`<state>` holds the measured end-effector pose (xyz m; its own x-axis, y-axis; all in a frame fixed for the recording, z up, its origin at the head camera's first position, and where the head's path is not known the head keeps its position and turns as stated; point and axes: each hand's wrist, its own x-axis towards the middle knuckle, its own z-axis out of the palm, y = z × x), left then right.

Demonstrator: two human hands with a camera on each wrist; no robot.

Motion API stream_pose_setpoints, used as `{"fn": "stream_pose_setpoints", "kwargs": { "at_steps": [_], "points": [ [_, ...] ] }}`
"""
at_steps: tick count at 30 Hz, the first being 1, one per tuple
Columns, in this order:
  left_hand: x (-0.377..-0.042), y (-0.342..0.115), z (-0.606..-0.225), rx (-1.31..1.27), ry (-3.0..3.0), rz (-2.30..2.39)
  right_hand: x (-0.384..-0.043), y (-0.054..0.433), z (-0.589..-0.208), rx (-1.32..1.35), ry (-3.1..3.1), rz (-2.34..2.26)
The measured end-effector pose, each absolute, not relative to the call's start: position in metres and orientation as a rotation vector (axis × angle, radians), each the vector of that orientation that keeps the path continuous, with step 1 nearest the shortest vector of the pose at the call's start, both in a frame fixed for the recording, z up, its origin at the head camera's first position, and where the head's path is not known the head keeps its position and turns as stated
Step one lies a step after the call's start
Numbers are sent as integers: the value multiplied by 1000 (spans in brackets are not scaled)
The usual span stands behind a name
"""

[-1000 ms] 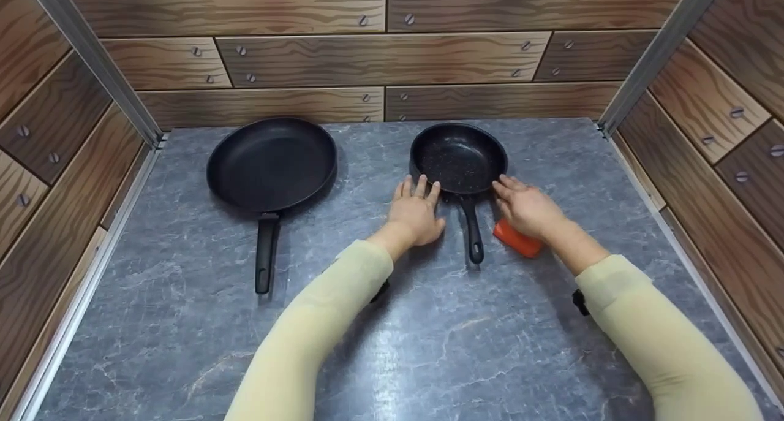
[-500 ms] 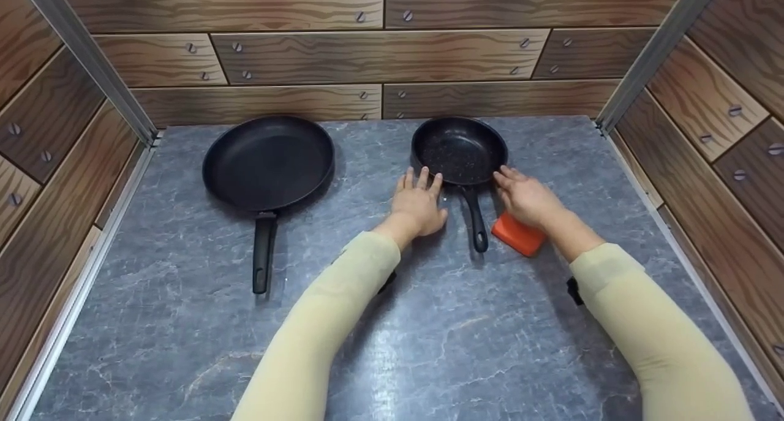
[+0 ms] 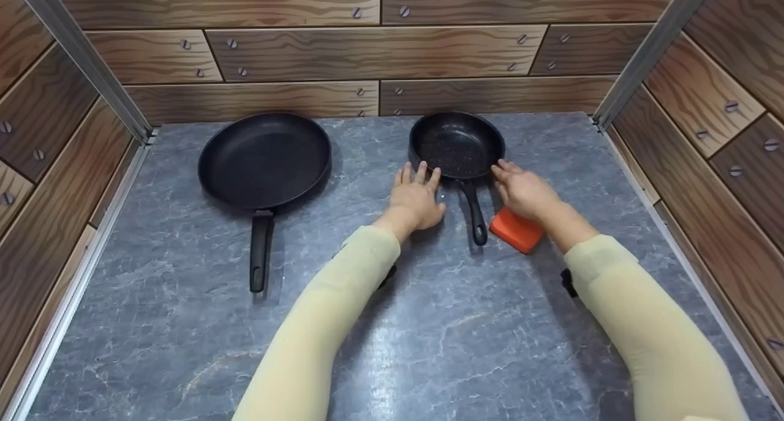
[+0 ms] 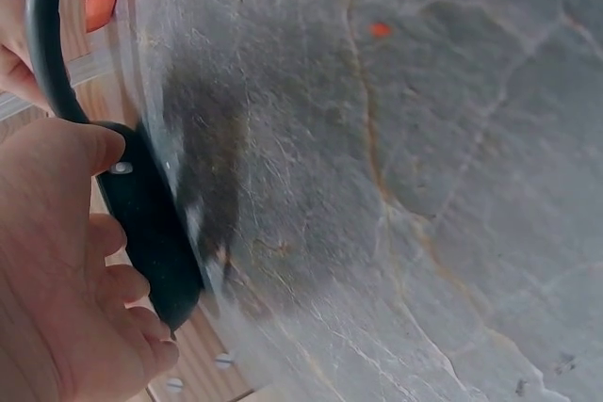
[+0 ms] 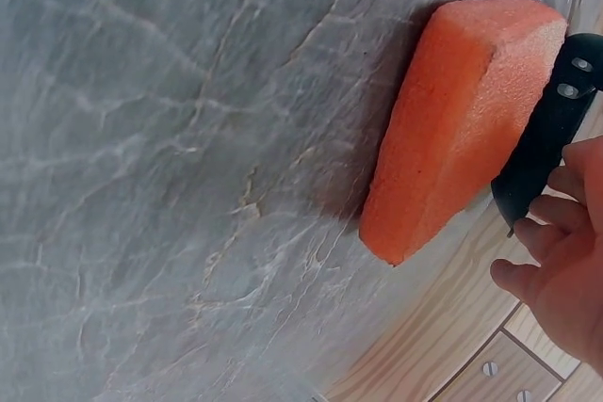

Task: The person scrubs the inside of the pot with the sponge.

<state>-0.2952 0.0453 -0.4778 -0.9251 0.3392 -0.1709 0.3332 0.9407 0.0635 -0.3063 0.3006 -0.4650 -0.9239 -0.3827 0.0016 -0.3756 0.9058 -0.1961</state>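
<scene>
A small black frying pan [image 3: 456,145] with a speckled inside lies toward the back of the table, right of centre, its handle [image 3: 474,216] pointing forward. My left hand [image 3: 414,200], fingers spread and fairly straight, touches the pan's front-left side; in the left wrist view the fingertips meet the pan's wall [image 4: 155,233]. On the other side, my right hand [image 3: 523,191] has its extended fingertips at the front-right rim. Beneath that hand sits an orange sponge-like block [image 3: 517,230], partly hidden in the head view and seen whole in the right wrist view [image 5: 462,129].
A larger black frying pan [image 3: 266,160] stands at the left, its handle [image 3: 261,252] also toward the front. Wood-patterned walls [image 3: 380,53] close off the back and both sides of the grey marbled table [image 3: 184,335].
The small pan has slid a little toward the back wall, both hands moving along with it. More of the orange block shows. The larger pan stays in place; the head view has shifted slightly.
</scene>
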Motion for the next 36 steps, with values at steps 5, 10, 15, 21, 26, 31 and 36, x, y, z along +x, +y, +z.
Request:
{"fn": "stream_pose_setpoints", "kwargs": {
  "at_steps": [5, 10, 15, 21, 26, 31, 36],
  "points": [
    [-294, 36, -473, 513, 2907, 58, -307, 296, -463, -587, 3046, -323],
    [-291, 18, -460, 522, 2929, 80, -307, 287, -455, -556, 3063, -347],
    [-287, -15, -441, 526, 2966, 107, -305, 267, -444, -596, 3102, -338],
    [-286, -77, -425, 467, 3005, 160, -302, 233, -433, -707, 3107, -322],
    [-279, -132, -421, 406, 3044, 205, -298, 199, -425, -798, 3097, -331],
    [-267, -181, -428, 371, 3089, 264, -296, 163, -421, -821, 3068, -291],
    [-252, -222, -439, 317, 3090, 292, -293, 123, -424, -828, 3013, -216]
  ]
}}
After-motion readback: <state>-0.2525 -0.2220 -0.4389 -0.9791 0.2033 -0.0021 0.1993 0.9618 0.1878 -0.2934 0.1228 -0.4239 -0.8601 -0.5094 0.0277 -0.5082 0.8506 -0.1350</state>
